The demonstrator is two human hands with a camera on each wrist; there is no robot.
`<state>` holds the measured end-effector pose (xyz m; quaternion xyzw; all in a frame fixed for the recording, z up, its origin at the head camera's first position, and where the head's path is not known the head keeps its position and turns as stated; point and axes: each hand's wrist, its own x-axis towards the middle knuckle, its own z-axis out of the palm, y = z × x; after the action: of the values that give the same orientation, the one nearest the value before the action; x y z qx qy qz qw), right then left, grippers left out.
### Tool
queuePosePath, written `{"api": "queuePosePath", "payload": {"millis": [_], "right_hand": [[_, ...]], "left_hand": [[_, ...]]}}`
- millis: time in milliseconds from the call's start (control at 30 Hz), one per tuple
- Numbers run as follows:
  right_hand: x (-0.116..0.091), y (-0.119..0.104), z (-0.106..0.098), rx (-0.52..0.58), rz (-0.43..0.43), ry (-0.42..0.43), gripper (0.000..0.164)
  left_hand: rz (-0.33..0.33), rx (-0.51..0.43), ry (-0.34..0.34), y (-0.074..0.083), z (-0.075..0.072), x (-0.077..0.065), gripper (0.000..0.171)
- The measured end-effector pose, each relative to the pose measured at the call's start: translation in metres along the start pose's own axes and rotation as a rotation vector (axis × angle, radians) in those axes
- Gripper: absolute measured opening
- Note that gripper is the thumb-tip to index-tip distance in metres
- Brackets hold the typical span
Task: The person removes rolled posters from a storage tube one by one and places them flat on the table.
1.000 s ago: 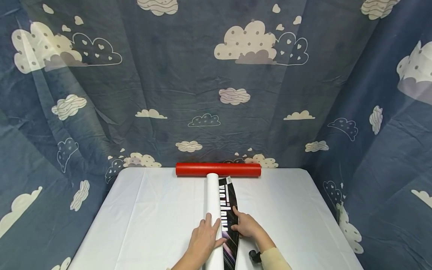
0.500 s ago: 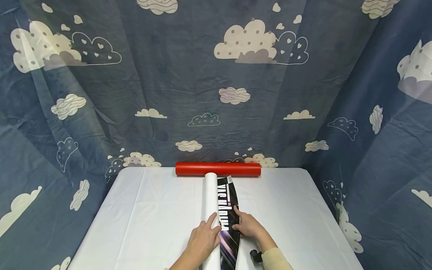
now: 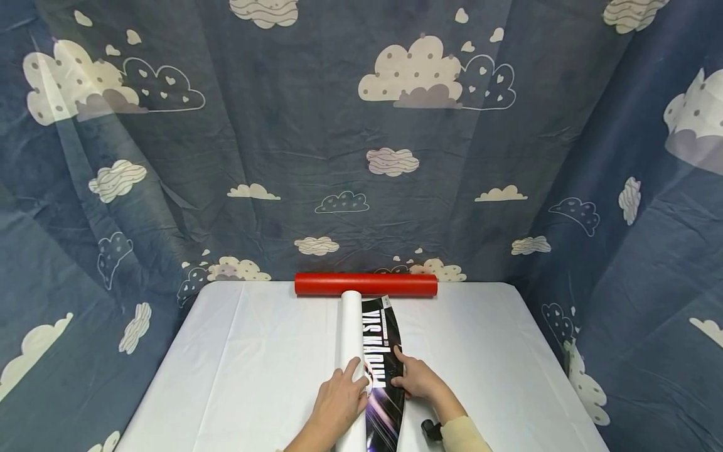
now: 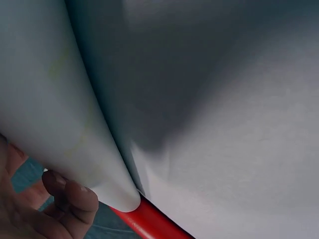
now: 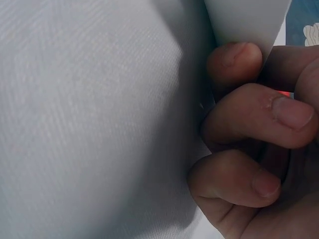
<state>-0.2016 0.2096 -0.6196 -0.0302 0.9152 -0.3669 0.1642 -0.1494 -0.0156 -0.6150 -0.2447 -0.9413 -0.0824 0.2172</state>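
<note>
A partly rolled poster (image 3: 385, 414) lies lengthwise on the white table. Its white-backed roll (image 3: 351, 329) is on the left, and a black printed strip with white lettering and purple streaks shows on the right. My left hand (image 3: 336, 400) lies across the roll, fingers bent over its right side; in the left wrist view, curled fingertips (image 4: 82, 196) sit against the white paper. My right hand (image 3: 422, 382) pinches the poster's right edge, thumb on the printed face. Up close in the right wrist view, a fingertip (image 5: 235, 59) presses the white back of the sheet (image 5: 244, 22).
A red tube (image 3: 366, 284) lies crosswise at the table's far edge, just beyond the roll's end. White cloth covers the table (image 3: 260, 370). A blue curtain with clouds (image 3: 305, 144) surrounds the back and sides. A small black device (image 3: 432, 431) sits at the right wrist.
The roll has shifted slightly left with my left hand, and more of the black printed strip shows. My right hand, still pinching the edge, has moved slightly right.
</note>
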Motion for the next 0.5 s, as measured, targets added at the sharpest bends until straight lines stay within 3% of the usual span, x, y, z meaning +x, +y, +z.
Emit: {"api": "queuePosePath", "payload": {"millis": [167,300,500], "right_hand": [[-0.0015,0.0013,-0.0027,0.021,0.006,0.007,0.084],[-0.0013,0.0029,-0.0042,0.028,0.018,0.0,0.083],[-0.0011,0.0065,-0.0073,0.029,0.039,-0.001,0.082]], "left_hand": [[0.0,-0.006,0.015,-0.0008,0.0012,-0.0014,0.01],[-0.01,-0.04,-0.031,-0.0007,-0.0008,-0.001,0.009],[-0.026,-0.075,-0.102,-0.0005,-0.0022,-0.0005,0.021]]}}
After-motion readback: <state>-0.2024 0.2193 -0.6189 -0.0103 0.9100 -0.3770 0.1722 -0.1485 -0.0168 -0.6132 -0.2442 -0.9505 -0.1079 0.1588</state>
